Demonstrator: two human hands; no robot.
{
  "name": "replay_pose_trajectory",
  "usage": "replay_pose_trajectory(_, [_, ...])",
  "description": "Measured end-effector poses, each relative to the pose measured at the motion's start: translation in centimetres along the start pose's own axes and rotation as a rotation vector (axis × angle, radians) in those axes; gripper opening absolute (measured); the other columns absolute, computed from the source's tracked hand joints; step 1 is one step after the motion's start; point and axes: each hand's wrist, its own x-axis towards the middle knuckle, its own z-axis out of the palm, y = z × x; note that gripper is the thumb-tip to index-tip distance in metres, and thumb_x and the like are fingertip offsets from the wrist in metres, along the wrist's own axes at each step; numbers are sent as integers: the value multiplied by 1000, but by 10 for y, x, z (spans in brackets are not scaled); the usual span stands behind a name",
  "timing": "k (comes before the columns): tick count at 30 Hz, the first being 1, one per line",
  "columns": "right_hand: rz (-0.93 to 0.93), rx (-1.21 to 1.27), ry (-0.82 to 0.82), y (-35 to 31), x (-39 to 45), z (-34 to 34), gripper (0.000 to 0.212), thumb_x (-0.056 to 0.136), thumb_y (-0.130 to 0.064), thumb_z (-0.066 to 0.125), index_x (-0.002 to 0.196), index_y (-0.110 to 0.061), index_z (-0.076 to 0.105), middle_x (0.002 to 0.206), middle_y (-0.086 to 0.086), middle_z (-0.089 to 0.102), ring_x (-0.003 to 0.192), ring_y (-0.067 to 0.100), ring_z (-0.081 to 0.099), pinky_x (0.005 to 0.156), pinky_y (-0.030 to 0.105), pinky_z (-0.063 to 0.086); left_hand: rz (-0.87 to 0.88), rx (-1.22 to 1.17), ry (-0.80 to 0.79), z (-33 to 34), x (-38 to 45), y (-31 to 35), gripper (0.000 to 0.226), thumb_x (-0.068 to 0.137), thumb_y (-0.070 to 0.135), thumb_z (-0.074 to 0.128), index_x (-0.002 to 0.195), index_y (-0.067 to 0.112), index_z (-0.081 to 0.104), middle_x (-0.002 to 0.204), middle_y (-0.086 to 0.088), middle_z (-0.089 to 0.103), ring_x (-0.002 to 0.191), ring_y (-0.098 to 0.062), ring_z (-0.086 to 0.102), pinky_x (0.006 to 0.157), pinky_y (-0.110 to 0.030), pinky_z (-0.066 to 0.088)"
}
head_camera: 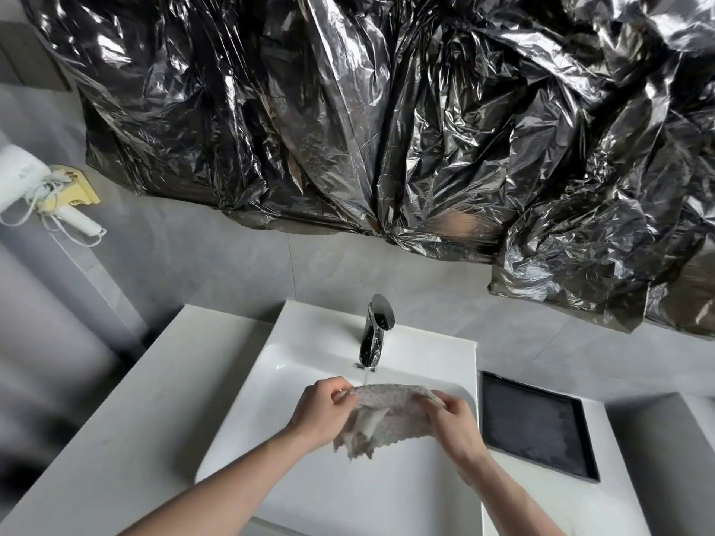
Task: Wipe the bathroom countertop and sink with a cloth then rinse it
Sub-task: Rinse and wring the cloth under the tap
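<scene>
A grey speckled cloth [390, 415] hangs stretched between both my hands over the white sink [317, 365]. My left hand [321, 412] pinches its left top edge, and my right hand [456, 423] grips its right top edge. A thin stream of water runs from the chrome faucet [375, 330] down onto the cloth's upper edge. The white countertop [154, 400] spreads out to the left of the basin.
A black rectangular tray [537, 423] lies on the counter right of the sink. Crumpled black plastic sheeting [387, 129] covers the wall above. A white hair dryer [35, 195] hangs on the left wall. Grey tiles back the counter.
</scene>
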Motion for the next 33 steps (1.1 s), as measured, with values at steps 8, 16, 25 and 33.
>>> replay_pose_trajectory(8, [19,-120,140,20,13,-8,20,89,-30,71,75,-17,75,63,-7,66,65,11,57,63,27,48,-70,-103,-59,8,14,-6,36,82,37,65,58,19,46,51,10,38,54,-9,36,56,-30,31])
replay_pose_trajectory(16, [79,-67,20,7,19,-6,29,96,-26,60,68,-19,64,64,-2,67,63,17,59,57,24,43,-214,-39,-143,13,29,1,39,75,46,64,55,18,44,49,6,38,43,-20,39,41,-23,26])
replay_pose_trajectory(25, [193,234,118,12,51,2,23,96,-19,64,93,-2,78,86,9,80,83,25,77,83,39,60,-204,-252,-151,23,58,9,35,81,46,68,62,18,57,56,4,51,56,-13,48,58,-29,39])
replay_pose_trajectory(33, [291,236,33,15,72,25,24,103,-27,51,100,-16,72,98,9,74,93,27,68,73,32,53,-133,-269,-149,18,66,6,23,74,44,59,78,27,74,77,-3,71,73,-9,53,70,-33,44])
